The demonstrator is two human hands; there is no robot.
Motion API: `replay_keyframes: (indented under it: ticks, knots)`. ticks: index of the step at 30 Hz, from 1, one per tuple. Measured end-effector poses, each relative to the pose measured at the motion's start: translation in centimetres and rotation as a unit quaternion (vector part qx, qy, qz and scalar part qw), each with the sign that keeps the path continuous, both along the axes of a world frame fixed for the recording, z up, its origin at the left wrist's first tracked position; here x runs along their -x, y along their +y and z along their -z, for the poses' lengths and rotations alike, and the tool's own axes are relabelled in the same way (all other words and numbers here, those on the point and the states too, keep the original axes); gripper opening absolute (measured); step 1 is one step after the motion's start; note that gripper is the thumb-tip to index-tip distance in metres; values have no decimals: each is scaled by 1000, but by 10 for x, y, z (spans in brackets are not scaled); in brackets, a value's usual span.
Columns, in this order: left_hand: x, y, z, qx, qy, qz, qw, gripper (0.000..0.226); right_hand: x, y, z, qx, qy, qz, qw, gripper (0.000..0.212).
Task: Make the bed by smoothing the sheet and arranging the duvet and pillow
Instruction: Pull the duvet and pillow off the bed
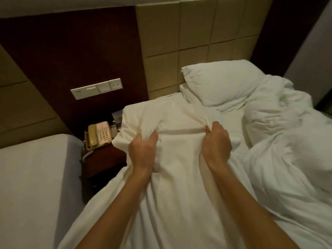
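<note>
While both fists are bunching the white sheet (176, 177) at the centre of the view, the left hand (143, 151) is clenching a fold at 9 o'clock of the bunch. The right hand (216, 144) is clenching another at 3 o'clock, and the fingers of each are curling tightly into the cloth. Between the two grips the fabric is stretching into a taut ridge, and past them, toward 12 o'clock, it is rising in a loose hump. At 1 o'clock the pillow (219, 83) is leaning against the padded headboard (197, 33). At 3 o'clock the duvet (280, 141) is lying crumpled along the bed's far side. At 9 o'clock a beige telephone (98, 133) is sitting on a dark nightstand (102, 159), just beside the sheet's edge. A switch panel (97, 88) is showing on the wall at 11 o'clock, and a second bed (32, 186) is filling the 8 o'clock corner.
</note>
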State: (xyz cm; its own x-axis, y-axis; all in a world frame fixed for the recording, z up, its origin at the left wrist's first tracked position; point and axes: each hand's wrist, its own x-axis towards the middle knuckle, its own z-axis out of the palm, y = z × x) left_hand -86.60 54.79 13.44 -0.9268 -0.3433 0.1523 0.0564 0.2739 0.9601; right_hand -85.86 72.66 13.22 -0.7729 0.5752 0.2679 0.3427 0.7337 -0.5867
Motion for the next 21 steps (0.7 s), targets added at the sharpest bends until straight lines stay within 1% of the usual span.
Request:
replay_keyframes:
  ticks: [6, 9, 12, 18, 19, 21]
  knots:
    - [40, 33, -4, -22, 15, 76, 997, 33, 13, 31, -6, -11, 11, 72, 997, 13]
    - [57, 53, -2, -20, 15, 102, 994, 21, 17, 49, -9, -11, 19, 96, 995, 12]
    - [72, 76, 1, -21, 15, 125, 992, 19, 21, 68, -10, -6, 26, 116, 993, 13]
    - [104, 130, 4, -32, 18, 170, 985, 8, 40, 116, 0, -6, 24, 144, 989, 15]
    - [110, 140, 7, -32, 19, 174, 984, 7, 45, 125, 1, -4, 25, 149, 989, 15]
    - [123, 159, 10, -34, 19, 182, 982, 14, 55, 143, 3, -1, 23, 155, 988, 16]
